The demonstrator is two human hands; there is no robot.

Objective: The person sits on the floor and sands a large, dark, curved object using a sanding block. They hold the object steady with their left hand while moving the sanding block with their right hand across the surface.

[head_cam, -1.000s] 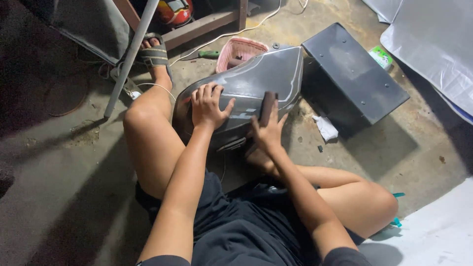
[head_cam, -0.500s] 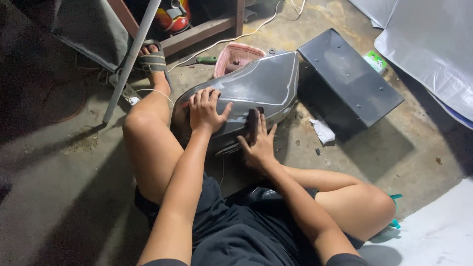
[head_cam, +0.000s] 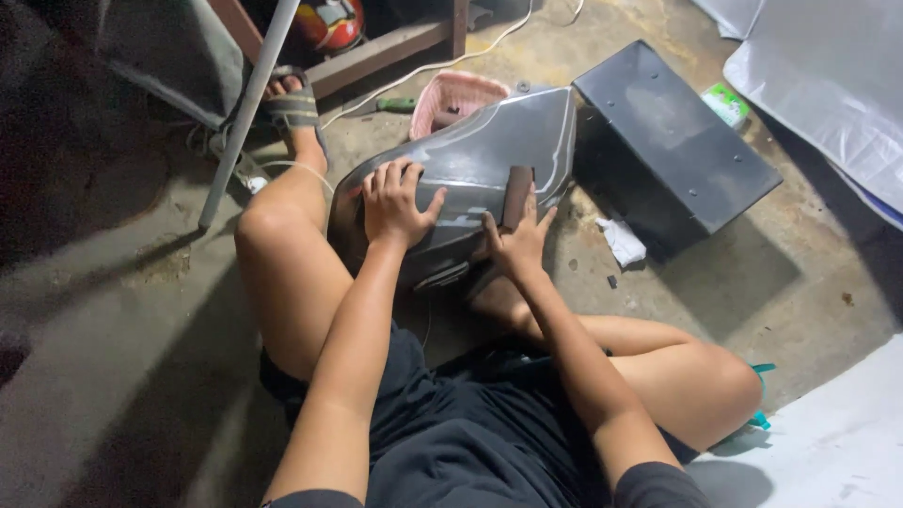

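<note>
Head view showed a person seated on the concrete floor (head_cam: 141, 310) with a curved grey panel (head_cam: 489, 155) propped between the legs. The left hand (head_cam: 395, 202) lay flat on the panel's upper face, fingers spread apart. The right hand (head_cam: 517, 235) pressed a dark sanding block (head_cam: 517, 195) against the panel, fingers closed on it. A black box (head_cam: 673, 146) stood just beside, a pink basket (head_cam: 451, 96) behind.

light: dim, from upper right | shadows: heavy at left on floor (head_cam: 103, 310) | glare: white sheet (head_cam: 828, 85) | focus: slightly soft
</note>
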